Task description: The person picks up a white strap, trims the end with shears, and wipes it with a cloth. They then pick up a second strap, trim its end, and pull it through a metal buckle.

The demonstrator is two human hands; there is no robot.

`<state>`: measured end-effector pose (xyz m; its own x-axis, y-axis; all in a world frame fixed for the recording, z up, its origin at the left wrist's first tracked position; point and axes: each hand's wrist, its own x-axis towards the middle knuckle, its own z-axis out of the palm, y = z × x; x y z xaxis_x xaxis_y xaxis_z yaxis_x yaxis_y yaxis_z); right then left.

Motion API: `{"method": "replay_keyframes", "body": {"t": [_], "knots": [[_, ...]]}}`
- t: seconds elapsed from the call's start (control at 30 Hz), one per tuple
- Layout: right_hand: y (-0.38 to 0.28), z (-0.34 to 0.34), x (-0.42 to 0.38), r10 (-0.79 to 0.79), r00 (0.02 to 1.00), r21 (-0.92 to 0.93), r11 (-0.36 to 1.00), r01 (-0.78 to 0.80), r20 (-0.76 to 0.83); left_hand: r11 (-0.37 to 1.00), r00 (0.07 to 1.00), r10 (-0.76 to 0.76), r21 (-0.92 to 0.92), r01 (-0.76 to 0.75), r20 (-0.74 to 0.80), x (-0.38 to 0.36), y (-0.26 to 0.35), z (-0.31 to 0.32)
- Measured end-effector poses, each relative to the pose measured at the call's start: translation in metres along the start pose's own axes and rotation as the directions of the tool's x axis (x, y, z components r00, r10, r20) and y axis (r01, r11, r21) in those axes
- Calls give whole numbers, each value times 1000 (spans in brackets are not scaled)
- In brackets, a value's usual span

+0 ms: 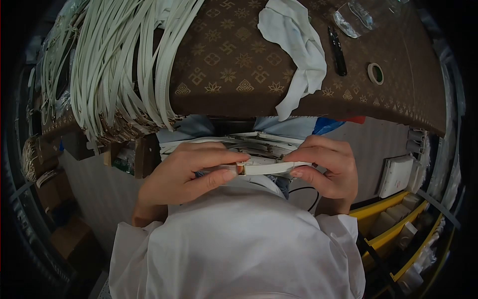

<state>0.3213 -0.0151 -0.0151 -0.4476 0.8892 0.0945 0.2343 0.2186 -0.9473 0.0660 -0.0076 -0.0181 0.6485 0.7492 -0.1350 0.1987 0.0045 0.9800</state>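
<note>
A narrow white belt with a small metal buckle is stretched between my two hands, just in front of my body. My left hand pinches it at the buckle end, thumb below and fingers above. On the other side, my right hand grips the strap between thumb and fingers. Behind it, more white belts lie across my lap, partly hidden by my hands. Where the held belt's far ends run, I cannot make out.
A thick bunch of white straps hangs over the edge of the brown patterned tablecloth. Also on the table are a white cloth, a black pen, a tape roll and clear plastic. Yellow bins stand at right.
</note>
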Motion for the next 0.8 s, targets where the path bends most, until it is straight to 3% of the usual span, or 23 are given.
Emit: {"method": "replay_keyframes", "body": {"t": [0.07, 0.13, 0.17, 0.23, 0.47, 0.8], "knots": [[1, 4, 1, -5, 1000, 17, 1000, 4, 21, 999, 999, 47, -25, -47, 17, 5, 0, 7], [3, 7, 3, -11, 999, 36, 999, 9, 46, 978, 996, -8, -209, 26, 88, 10, 1, 15], [4, 9, 5, -33, 997, 33, 999, 31, 75, 977, 996, -14, -211, 32, 84, 12, 4, 17], [5, 11, 5, -54, 992, 35, 998, 51, 110, 881, 944, -254, -353, 315, 209, 16, 14, 16], [8, 11, 4, -17, 994, 72, 997, 9, 110, 869, 958, -224, -408, 280, 181, 14, 11, 19], [9, 12, 5, -48, 994, 155, 987, 33, 96, 775, 917, -320, -491, 399, 240, 16, 10, 17]]}}
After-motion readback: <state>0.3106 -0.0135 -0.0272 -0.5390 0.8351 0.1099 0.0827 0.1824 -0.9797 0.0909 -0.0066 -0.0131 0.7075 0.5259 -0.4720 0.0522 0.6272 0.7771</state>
